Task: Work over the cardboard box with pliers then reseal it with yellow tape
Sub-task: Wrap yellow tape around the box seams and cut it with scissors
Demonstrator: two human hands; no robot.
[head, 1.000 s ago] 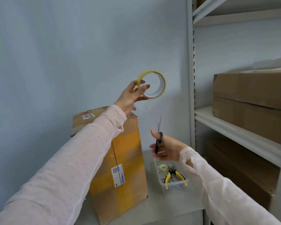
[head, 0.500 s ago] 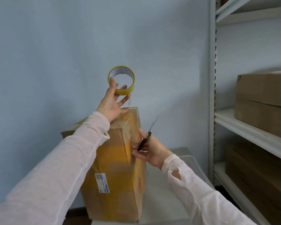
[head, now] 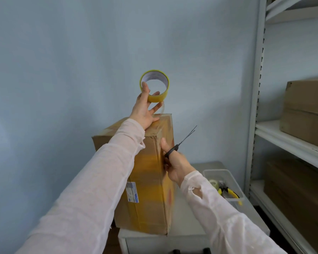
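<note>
A tall cardboard box (head: pixel 147 187) with yellow tape bands stands upright on a grey cabinet top (head: pixel 195 224). My left hand (head: pixel 145 110) holds a roll of yellow tape (head: pixel 154 86) up above the box's top, and a short strip of tape runs from the roll down to the box. My right hand (head: pixel 174 162) grips black scissors (head: pixel 182 142) with the blades pointing up and right. Its thumb presses on the box's front corner edge. Yellow-handled pliers (head: pixel 228 192) lie in a clear plastic bin (head: pixel 226 178) to the right.
A smaller tape roll (head: pixel 214 183) lies in the bin beside the pliers. Grey metal shelving (head: pixel 255 107) stands on the right with brown cartons (head: pixel 307 109) on its shelves. A pale blue wall rises behind the box.
My left hand has carried the tape roll left and down, close above the box top. My right hand with the scissors has moved onto the box's corner edge. The view has swung round.
</note>
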